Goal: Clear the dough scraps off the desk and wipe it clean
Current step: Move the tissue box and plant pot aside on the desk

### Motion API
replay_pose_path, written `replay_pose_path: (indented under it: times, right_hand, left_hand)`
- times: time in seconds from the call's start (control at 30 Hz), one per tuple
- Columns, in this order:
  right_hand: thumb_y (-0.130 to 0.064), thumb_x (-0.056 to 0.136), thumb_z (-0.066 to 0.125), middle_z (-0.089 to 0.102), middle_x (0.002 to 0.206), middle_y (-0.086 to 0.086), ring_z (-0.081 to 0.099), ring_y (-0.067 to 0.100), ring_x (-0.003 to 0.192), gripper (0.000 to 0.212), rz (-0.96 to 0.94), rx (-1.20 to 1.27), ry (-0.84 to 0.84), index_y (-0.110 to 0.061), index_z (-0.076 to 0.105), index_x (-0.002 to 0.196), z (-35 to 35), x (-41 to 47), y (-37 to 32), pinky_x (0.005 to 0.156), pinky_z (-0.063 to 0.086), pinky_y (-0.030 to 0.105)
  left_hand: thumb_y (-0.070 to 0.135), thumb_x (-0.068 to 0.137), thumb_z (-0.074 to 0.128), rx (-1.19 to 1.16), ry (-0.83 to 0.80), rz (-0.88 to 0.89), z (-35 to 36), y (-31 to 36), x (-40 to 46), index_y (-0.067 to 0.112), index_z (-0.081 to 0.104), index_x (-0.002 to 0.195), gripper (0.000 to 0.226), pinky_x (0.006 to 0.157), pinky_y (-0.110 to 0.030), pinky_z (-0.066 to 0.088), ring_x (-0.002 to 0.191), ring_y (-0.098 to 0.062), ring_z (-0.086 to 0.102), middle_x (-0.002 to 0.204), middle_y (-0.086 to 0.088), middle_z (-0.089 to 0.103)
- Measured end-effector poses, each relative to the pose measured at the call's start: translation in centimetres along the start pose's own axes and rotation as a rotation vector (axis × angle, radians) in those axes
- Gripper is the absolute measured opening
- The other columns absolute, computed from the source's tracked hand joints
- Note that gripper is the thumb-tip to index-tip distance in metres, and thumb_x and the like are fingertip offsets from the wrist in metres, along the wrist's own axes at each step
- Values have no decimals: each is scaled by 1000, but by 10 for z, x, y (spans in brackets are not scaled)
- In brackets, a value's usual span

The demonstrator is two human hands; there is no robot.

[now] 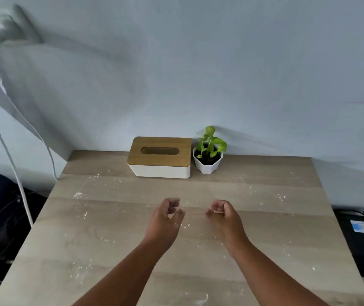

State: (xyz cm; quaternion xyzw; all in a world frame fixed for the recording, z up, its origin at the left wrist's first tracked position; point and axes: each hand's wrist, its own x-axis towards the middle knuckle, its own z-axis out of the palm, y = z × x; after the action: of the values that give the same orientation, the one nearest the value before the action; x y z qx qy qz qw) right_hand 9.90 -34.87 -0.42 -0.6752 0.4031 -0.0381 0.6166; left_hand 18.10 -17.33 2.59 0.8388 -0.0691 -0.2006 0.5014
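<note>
Hands, left hand (167, 214) and right hand (221, 212), loosely curled, holding nothing visible; best sweep flour specks (78, 194) on desk (265, 217) inward, then tissue box (160, 157) ahead.

Two bare forearms are seen, reaching in from the lower edge; no sleeve is worn on either; the left hand (165, 217) and the right hand (225, 214) are uncovered; white flecks are seen on the left fingers (177, 214).

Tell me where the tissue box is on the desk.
In the head view, the tissue box sits at the desk's far edge against the wall, just left of the small potted plant, beyond both hands.
</note>
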Motion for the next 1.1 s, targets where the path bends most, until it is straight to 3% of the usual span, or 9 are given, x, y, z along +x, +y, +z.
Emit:
replay_pose_path:
  times: [0.1,0.23,0.33,0.53,0.63,0.87,0.93,1.0,1.1]
  right_hand:
    - [-30,84,84,63,127,-10,63,5,107,51,-48,20,3,-24,58,128,3,31,-13,82,49,19]
    - [-30,79,89,52,147,1,54,13,126,81,-76,59,31,-18,46,147,4,67,-25,103,47,28]
    - [-33,75,92,44,154,0,48,17,137,92,-86,74,64,-24,40,151,3,85,-29,109,43,31]
    - [-32,69,95,41,157,-1,44,12,138,103,-108,108,67,-30,36,153,3,110,-33,107,41,29]
    - [-30,66,96,42,154,-5,44,6,134,102,-126,122,62,-35,37,150,5,119,-32,103,40,24]
    - [-29,58,100,46,148,-9,49,-9,129,106,-224,118,76,-47,37,142,12,139,-33,99,37,5]
    - [-35,55,101,46,146,-10,48,-11,130,107,-252,108,90,-44,39,142,14,144,-31,105,41,10]
    - [-38,53,101,46,146,-9,47,-2,135,114,-283,82,122,-34,39,150,16,149,-30,112,43,24]
    - [-35,52,102,47,143,-5,49,7,135,117,-337,75,158,-26,40,152,19,153,-33,112,47,33]
  left_hand:
    - [32,95,71,153,0,128,-1,19,34,35,63,123,30,88,-20,52,110,1,60,120,18,64]
    - [29,95,70,348,70,329,-4,46,82,25,64,127,33,90,-28,53,110,-7,57,123,13,62]
    - [22,93,73,411,148,433,-3,61,112,18,66,123,31,95,-32,49,116,-13,52,123,6,64]
    - [21,89,75,555,155,523,1,69,156,17,68,123,35,106,-44,44,117,-20,50,125,2,62]
    - [27,89,72,652,104,500,3,64,169,19,63,133,45,116,-45,36,133,-24,45,139,1,57]
    - [44,93,48,854,131,525,14,48,178,17,49,152,65,126,-54,20,153,-27,31,160,-6,44]
    - [45,93,44,910,150,554,17,45,180,17,50,151,65,125,-56,22,153,-28,32,161,-8,42]
    - [45,93,44,946,166,575,19,41,183,17,51,150,64,123,-57,24,153,-29,32,162,-9,41]
    - [43,91,45,968,200,588,21,37,186,17,52,149,64,122,-58,25,152,-31,34,161,-10,42]
